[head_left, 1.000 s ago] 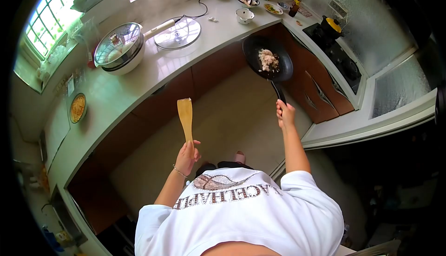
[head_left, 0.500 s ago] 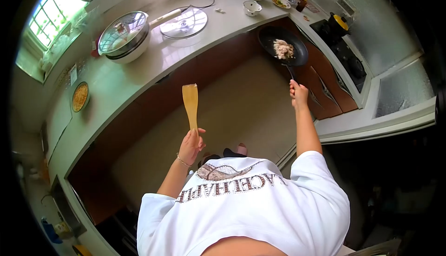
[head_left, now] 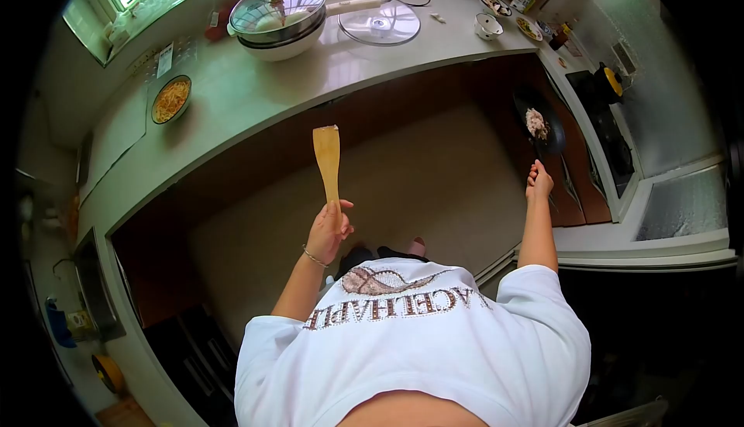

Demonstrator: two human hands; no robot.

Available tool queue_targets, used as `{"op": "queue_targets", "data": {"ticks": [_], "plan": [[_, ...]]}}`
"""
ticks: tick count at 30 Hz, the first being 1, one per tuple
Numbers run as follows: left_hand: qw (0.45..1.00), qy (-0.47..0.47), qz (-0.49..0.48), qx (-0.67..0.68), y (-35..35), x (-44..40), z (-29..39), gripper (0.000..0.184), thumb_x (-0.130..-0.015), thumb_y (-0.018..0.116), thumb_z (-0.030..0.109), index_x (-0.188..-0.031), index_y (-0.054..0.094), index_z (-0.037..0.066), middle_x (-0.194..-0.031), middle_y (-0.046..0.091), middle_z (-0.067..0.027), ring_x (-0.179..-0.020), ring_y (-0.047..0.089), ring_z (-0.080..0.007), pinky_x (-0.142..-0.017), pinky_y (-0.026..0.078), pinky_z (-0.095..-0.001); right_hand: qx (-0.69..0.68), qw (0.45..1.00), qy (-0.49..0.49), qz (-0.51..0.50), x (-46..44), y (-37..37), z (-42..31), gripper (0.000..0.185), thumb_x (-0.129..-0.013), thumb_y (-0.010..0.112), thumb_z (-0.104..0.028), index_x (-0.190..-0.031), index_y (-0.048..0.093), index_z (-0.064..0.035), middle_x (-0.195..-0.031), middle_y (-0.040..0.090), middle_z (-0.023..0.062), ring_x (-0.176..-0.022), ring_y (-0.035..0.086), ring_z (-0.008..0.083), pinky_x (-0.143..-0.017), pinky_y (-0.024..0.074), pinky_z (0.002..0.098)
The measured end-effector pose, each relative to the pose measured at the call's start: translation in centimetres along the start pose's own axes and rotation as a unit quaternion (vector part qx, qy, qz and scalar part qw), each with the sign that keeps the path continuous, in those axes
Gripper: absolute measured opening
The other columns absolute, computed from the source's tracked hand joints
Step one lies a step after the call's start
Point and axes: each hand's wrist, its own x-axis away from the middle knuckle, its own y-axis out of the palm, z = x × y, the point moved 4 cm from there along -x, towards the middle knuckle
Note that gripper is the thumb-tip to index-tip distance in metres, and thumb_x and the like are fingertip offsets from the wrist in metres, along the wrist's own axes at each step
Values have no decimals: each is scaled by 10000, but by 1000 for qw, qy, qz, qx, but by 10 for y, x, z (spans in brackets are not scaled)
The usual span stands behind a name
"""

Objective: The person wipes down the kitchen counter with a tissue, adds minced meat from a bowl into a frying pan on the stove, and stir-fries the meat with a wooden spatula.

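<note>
My left hand (head_left: pixel 329 233) is closed around the handle of a wooden spatula (head_left: pixel 327 156), its flat blade pointing up and away from me. A bit of something pale clings to the blade's tip. On the right, my right hand (head_left: pixel 539 181) grips the handle of a black frying pan (head_left: pixel 555 136), held out over the floor in front of the brown cabinets. A clump of pale, cooked-looking food (head_left: pixel 535 124) lies in the pan.
Along the counter (head_left: pixel 256 101) stand a bowl of shredded food (head_left: pixel 171 100), a lidded electric pan (head_left: pixel 280 16), a glass lid (head_left: pixel 380 22) and a small white bowl (head_left: pixel 488 27). A stove (head_left: pixel 612 132) with a yellow-lidded pot (head_left: pixel 608 83) is at the right.
The view has turned to the left, so the counter things appear farther right. Both hands keep their holds; the pan sits farther right in view and looks more tilted.
</note>
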Motion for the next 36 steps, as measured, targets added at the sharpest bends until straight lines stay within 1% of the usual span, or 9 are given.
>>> {"op": "queue_targets", "data": {"ticks": [2, 12, 21, 24, 27, 29, 32, 34, 36], "plan": [[1000, 11, 3, 7, -9, 1, 5, 345, -966, 338, 365, -1012, 500, 64, -544, 401, 24, -491, 364, -71, -621, 413, -228, 3, 1000, -4, 14, 2, -1, -2, 158, -798, 655, -125, -708, 546, -53, -608, 511, -15, -446, 430, 46, -338, 241, 170], [999, 26, 9, 26, -34, -4, 14, 345, -966, 341, 360, -1011, 505, 60, -542, 404, 20, -482, 366, -70, -604, 417, -228, 1, 1000, -18, 18, 14, 5, -6, 156, -786, 670, -131, -729, 549, -51, -615, 514, -12, -441, 431, 44, -336, 242, 167], [1000, 26, 15, 8, -35, -11, 22, 342, -967, 334, 361, -1020, 495, 63, -542, 387, 23, -469, 340, -64, -596, 407, -235, 17, 999, -15, 27, 14, 0, -27, 96, -804, 640, -87, -781, 566, -30, -630, 524, -6, -460, 431, 42, -344, 256, 171], [1000, 11, 21, -10, -23, -13, 21, 343, -968, 333, 360, -1015, 497, 63, -538, 384, 25, -467, 340, -64, -593, 407, -235, 2, 999, -31, 19, -12, 15, -31, 117, -797, 653, -101, -743, 573, -35, -609, 519, 2, -435, 423, 48, -329, 241, 169], [999, -9, 1, -36, -6, -17, 23, 345, -968, 331, 360, -1013, 498, 62, -538, 385, 26, -468, 342, -63, -592, 406, -233, -65, 998, -15, 6, -11, -4, -19, 128, -800, 649, -112, -739, 566, -36, -604, 510, -5, -442, 421, 43, -329, 247, 171], [999, -14, 7, -47, 0, -24, 22, 342, -970, 328, 355, -1009, 500, 63, -545, 391, 28, -479, 351, -60, -592, 405, -231, -27, 999, -25, -7, -1, -24, -18, 139, -798, 652, -119, -739, 563, -30, -603, 507, -6, -445, 421, 38, -329, 247, 170], [999, -31, 2, -40, 13, -34, 16, 339, -971, 326, 353, -1010, 499, 65, -551, 394, 31, -492, 356, -58, -586, 400, -230, 0, 1000, -23, -17, -17, -12, -37, 153, -794, 659, -120, -724, 553, -35, -613, 509, -7, -452, 416, 39, -340, 246, 170], [995, -28, -49, -85, 29, -46, 16, 333, -970, 330, 352, -1009, 500, 68, -555, 394, 32, -499, 355, -55, -578, 395, -231, -39, 999, -1, -6, -23, -12, -36, 146, -797, 652, -114, -724, 551, -38, -614, 510, -4, -453, 414, 40, -344, 242, 169], [995, -30, -58, -72, 44, -59, 19, 328, -969, 331, 353, -998, 499, 73, -555, 393, 32, -499, 354, -56, -576, 392, -231, -69, 998, 8, -6, -20, -25, -30, 144, -797, 650, -113, -727, 553, -35, -613, 509, -4, -450, 413, 40, -342, 239, 167]]}}
